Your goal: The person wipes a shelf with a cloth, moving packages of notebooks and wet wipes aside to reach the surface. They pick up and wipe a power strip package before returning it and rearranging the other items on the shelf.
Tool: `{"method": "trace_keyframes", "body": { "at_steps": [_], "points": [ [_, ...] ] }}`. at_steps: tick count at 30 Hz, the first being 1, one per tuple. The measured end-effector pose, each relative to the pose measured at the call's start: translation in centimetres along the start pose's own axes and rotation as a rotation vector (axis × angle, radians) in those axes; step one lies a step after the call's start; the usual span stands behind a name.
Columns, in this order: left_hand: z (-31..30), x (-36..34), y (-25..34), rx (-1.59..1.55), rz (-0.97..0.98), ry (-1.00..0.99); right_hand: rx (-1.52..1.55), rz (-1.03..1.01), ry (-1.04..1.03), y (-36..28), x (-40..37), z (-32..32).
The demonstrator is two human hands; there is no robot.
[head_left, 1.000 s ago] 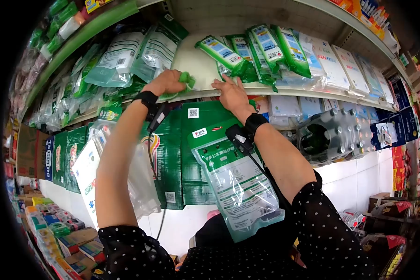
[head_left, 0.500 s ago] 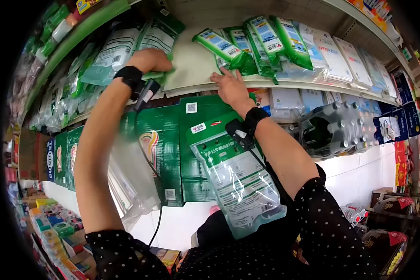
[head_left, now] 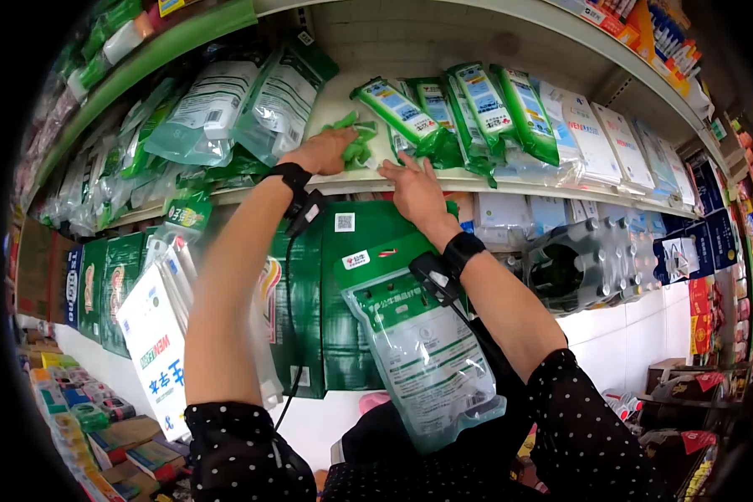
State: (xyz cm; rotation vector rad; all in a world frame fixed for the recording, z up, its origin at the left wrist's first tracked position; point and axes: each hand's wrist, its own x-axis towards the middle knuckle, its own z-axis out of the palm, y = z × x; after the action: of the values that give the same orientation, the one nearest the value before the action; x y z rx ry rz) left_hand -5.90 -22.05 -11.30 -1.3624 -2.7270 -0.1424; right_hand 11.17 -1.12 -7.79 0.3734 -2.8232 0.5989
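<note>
My left hand (head_left: pixel 325 152) is on the shelf (head_left: pixel 443 179), its fingers closed on a crumpled green cloth (head_left: pixel 360 144) that lies against the shelf surface. To its right, my right hand (head_left: pixel 417 191) rests at the shelf's front edge with fingers spread, near the lower end of a green packet (head_left: pixel 400 110); nothing shows in it. More green packets (head_left: pixel 482 100) lean side by side behind and to the right. Left of my left hand stand large clear-and-green bags (head_left: pixel 283 105).
White packages (head_left: pixel 590 134) line the shelf's right part. Below are green cartons (head_left: pixel 343 335), a large green-and-white bag (head_left: pixel 431 360) across my lap, shrink-wrapped bottles (head_left: pixel 590 259) and white packs (head_left: pixel 159 351) under my left forearm. An upper shelf edge (head_left: pixel 577 38) arches overhead.
My left hand has moved right along the shelf with the cloth, away from the large bags. My right hand stays at the shelf edge. White packs at lower left now show more.
</note>
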Motion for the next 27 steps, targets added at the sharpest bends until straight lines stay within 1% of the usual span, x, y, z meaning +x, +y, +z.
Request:
{"method": "trace_keyframes", "body": {
  "at_steps": [2,3,4,5,6,9,12,13,16,20,24,27],
  "points": [
    [-3.2,1.7,2.1,-0.076,-0.126,-0.123,0.001,-0.003,0.007,0.3,-0.2,0.3],
    [-4.3,2.8,2.9,-0.056,-0.220,-0.160,-0.005,-0.009,0.012,0.2,-0.3,0.2],
    [-4.3,3.6,2.4,-0.075,-0.211,-0.105,-0.011,-0.014,0.016,0.0,-0.4,-0.1],
    [-4.1,4.6,2.2,-0.106,-0.308,-0.147,-0.017,-0.019,0.022,-0.2,-0.5,-0.3],
    [-5.4,5.6,2.5,-0.131,-0.405,-0.188,-0.007,-0.019,0.020,-0.1,-0.4,-0.1],
    [-5.7,7.8,1.0,-0.186,-0.535,-0.204,0.017,-0.002,0.004,0.0,-0.4,0.0],
    [-4.7,10.1,-0.7,-0.110,-0.630,-0.107,0.028,-0.005,0.012,-0.1,-0.4,-0.1],
    [-4.4,10.5,-1.2,-0.141,-0.697,-0.053,0.023,0.000,-0.005,-0.2,-0.4,-0.3],
    [-4.2,12.3,-3.5,-0.099,-0.649,-0.104,0.025,0.007,0.003,-0.2,-0.4,-0.3],
    [-3.5,13.8,-5.6,-0.118,-0.732,-0.067,0.047,0.009,-0.001,-0.2,-0.4,-0.4],
    [-1.5,15.6,-7.8,-0.107,-0.768,0.005,0.005,0.030,-0.022,-0.5,-0.2,-0.9],
    [-4.5,13.3,-4.4,-0.015,-0.763,0.002,0.012,0.040,-0.028,-0.6,-0.2,-0.6]
  ]
}}
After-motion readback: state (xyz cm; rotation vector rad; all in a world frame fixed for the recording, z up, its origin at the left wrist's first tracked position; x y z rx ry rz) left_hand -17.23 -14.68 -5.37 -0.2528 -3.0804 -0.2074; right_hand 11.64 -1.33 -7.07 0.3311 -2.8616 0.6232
